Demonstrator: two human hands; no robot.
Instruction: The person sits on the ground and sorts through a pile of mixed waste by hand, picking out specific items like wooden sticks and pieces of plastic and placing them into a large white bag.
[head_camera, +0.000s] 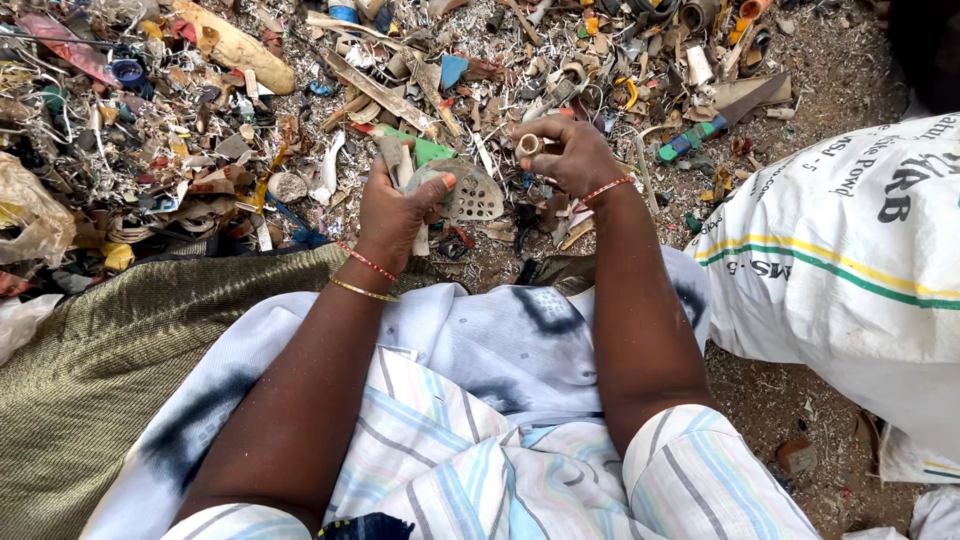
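Two hands in view, both busy over a scrap heap (300, 110) on the ground.

Right hand (570, 155): fingers curled, small pale ring-shaped piece (528, 145) pinched between thumb and fingertips, hole turned toward camera. Red thread bracelet (607, 187) at the wrist.

Left hand (395, 210): closed around a bundle of flat scrap pieces (400, 160), thumb pressed on a greyish round perforated piece (470, 192) jutting toward the right hand. Held just left of and slightly below the ring, near but apart. Red thread band (365, 262) and thin gold bangle (363, 291) at the wrist.

Both hands raised above the near edge of the heap, over the lap. Lap covered by white cloth with dark blotches (500, 340); striped sleeves (700, 480) at the bottom edge of view.

Heap: mixed broken plastic, strips, caps and tubing, mostly white, tan and grey. Green-and-blue cylindrical piece (690, 140) lying on the ground to the right of the right hand. Blue round cap (127, 71) toward the far left corner of the heap. Long tan shard (235, 45) at the far edge, upper left.

Olive woven cloth (90, 370) spread on the ground at left, beside the lap. White woven sack with green and yellow stripe (850, 260) standing at right, touching the lap cloth. Bare gritty ground (760, 390) below the sack.
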